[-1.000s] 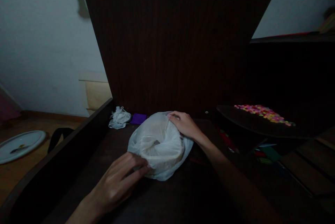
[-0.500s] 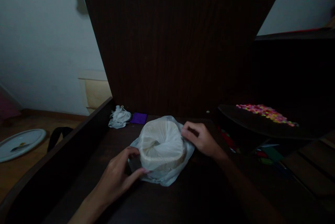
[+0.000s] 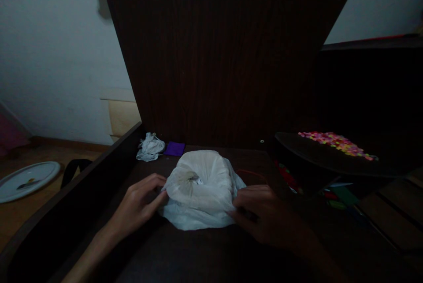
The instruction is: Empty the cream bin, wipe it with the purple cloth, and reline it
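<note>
Over the last half second I saw my right grip (image 3: 234,203) come down from the right side of the white plastic bag (image 3: 201,197) to its near right edge, while the left grip (image 3: 165,189) shifted outward and the near plastic spread wider. I took that as smoothing or tugging the skirt around the bulky form inside. Both grips looked pinched on the bag's edge, the right one in shadow. The bag sat on the dark surface (image 3: 185,256), between them; its puckered hollow faced up, and I found no clear long axis.
</note>
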`<state>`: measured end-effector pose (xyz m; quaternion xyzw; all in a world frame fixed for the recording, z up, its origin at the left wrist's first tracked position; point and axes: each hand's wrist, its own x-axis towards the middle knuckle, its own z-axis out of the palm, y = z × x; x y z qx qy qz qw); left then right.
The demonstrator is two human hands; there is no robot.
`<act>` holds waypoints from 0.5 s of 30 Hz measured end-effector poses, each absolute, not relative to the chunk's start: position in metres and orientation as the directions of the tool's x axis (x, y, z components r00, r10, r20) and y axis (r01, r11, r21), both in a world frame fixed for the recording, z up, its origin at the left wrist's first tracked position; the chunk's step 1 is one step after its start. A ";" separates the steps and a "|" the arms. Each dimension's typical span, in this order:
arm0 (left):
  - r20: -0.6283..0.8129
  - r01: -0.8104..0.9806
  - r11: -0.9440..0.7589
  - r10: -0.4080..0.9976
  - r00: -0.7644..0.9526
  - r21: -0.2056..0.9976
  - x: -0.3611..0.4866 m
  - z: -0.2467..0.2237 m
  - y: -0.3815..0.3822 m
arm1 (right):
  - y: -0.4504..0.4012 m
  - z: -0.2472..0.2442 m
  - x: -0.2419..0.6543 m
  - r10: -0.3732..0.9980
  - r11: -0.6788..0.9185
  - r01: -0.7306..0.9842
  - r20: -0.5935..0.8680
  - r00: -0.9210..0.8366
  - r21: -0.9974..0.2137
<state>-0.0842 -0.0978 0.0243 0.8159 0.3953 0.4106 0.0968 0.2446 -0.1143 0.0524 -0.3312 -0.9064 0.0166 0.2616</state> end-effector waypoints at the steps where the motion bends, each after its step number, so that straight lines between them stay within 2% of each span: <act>1: 0.597 0.588 -0.648 0.736 0.318 0.485 -0.085 0.027 -0.094 | -0.120 0.053 0.242 0.603 0.784 0.590 0.459 -0.653 -0.192; 6: 0.541 0.691 -0.519 0.813 0.216 0.504 -0.088 0.034 -0.073 | -0.142 0.044 0.221 0.552 0.828 0.540 0.383 -0.741 -0.149; 9: 0.481 0.748 -0.450 0.854 0.199 0.489 -0.086 0.030 -0.061 | -0.140 0.040 0.218 0.549 0.835 0.506 0.389 -0.740 -0.215; 12: 0.409 0.801 -0.373 0.895 0.178 0.468 -0.081 0.027 -0.051 | -0.124 0.043 0.223 0.666 0.742 0.565 0.501 -0.553 -0.362; 15: 0.306 0.771 -0.275 0.946 0.109 0.575 -0.074 0.026 -0.040 | -0.103 0.048 0.229 0.816 0.563 0.646 0.473 -0.333 -0.516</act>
